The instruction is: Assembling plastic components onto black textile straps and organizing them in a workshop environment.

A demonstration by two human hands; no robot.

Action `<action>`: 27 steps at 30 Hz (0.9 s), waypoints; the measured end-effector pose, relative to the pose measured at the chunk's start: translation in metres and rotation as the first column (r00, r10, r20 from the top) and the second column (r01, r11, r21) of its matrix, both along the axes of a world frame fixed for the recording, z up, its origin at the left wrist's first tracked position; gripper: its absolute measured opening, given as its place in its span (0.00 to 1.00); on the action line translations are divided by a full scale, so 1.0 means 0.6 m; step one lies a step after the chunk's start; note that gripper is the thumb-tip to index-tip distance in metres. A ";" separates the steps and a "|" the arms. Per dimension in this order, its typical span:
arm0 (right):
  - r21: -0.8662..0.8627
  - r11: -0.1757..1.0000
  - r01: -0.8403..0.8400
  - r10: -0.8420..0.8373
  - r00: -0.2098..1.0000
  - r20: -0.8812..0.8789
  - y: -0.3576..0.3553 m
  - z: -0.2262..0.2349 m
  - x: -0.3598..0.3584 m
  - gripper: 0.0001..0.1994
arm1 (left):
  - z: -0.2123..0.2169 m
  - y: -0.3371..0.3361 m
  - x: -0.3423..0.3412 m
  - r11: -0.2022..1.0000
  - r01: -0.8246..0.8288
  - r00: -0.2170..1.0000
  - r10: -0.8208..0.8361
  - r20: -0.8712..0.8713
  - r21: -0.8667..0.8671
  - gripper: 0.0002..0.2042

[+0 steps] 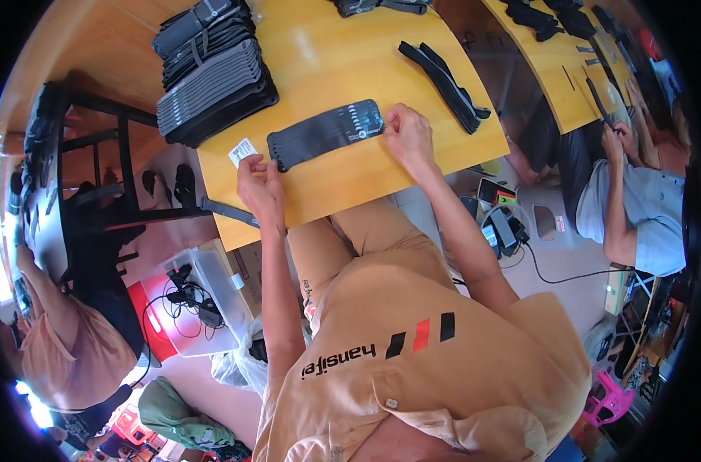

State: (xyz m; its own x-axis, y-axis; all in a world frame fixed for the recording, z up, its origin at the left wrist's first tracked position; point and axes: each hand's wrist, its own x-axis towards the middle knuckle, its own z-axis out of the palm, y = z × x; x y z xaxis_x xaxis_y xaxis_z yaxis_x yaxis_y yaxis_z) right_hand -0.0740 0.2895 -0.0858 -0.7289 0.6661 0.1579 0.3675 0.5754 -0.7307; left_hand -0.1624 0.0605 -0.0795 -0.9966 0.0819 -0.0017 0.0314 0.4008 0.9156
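A dark grey flat fabric band (319,138), with a blackish printed right end, lies slightly slanted on the yellow table (350,73) before me. My right hand (410,140) pinches the band's right end, thumb and fingers drawn together. At the band's left end is my left hand (261,186), its thumb next to the band's corner and apart from the fingers. Those fingertips touch the lower corner of a small white printed label (243,152); whether they grip it is hard to see. A tall stack of similar dark bands (212,81) stands at the far left.
Long dark strips (446,85) lie toward the table's right edge. One narrow dark strap (229,211) crosses the near-left edge. A clear plastic bin (204,304) with cables sits at lower left. Another person (631,200) works at a second table on the right.
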 end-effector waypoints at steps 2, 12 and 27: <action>0.071 0.997 0.005 -0.004 1.000 -0.012 -0.002 0.013 0.005 0.04 | 0.015 -0.001 0.008 0.977 -0.055 0.978 0.011 -0.210 -0.206 0.13; 0.230 0.959 -0.166 0.209 0.962 -0.177 -0.010 0.014 -0.024 0.10 | -0.002 0.098 0.048 0.572 0.326 0.649 -0.714 -0.262 -0.753 0.37; 0.475 0.808 -0.348 0.232 0.930 0.285 -0.035 -0.043 -0.043 0.28 | -0.027 0.073 0.028 0.570 0.366 0.652 -0.721 -0.234 -0.736 0.35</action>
